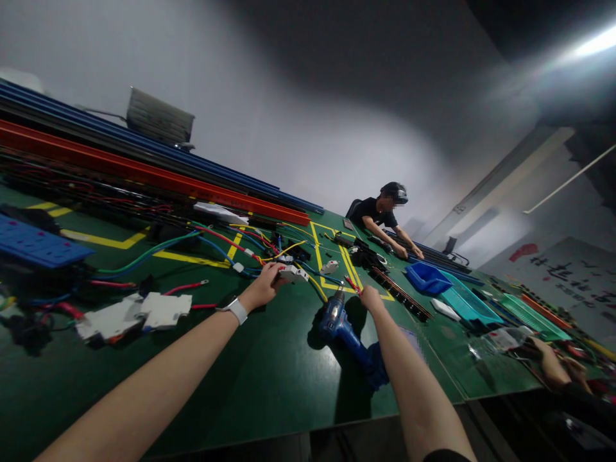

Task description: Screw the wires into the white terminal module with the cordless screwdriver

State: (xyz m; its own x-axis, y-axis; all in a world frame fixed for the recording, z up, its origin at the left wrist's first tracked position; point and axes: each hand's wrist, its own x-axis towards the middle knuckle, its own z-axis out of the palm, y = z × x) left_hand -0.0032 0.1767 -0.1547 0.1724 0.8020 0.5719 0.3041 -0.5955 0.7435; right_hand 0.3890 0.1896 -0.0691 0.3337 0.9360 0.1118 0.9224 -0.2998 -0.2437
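My left hand (262, 287), with a pale band on its wrist, is closed on a small white circuit breaker (294, 274) above the green table. Wires lie just beyond it. My right hand (370, 298) has its fingers closed on a thin red piece (353, 284) that sticks out toward the left; its kind is too small to make out. A blue power drill (341, 328) lies between my forearms, its front end pointing away from me. Beyond the drill sits a second white breaker (330, 267), apart from both hands.
White breaker modules (163, 310) with red wires lie at left, near a blue power strip (41, 244). Long orange rails (144, 170) line the far side. A co-worker (380, 215) leans in opposite. At right are a blue bin (428, 278), a teal tray (469, 300) and another person's hands (553, 364).
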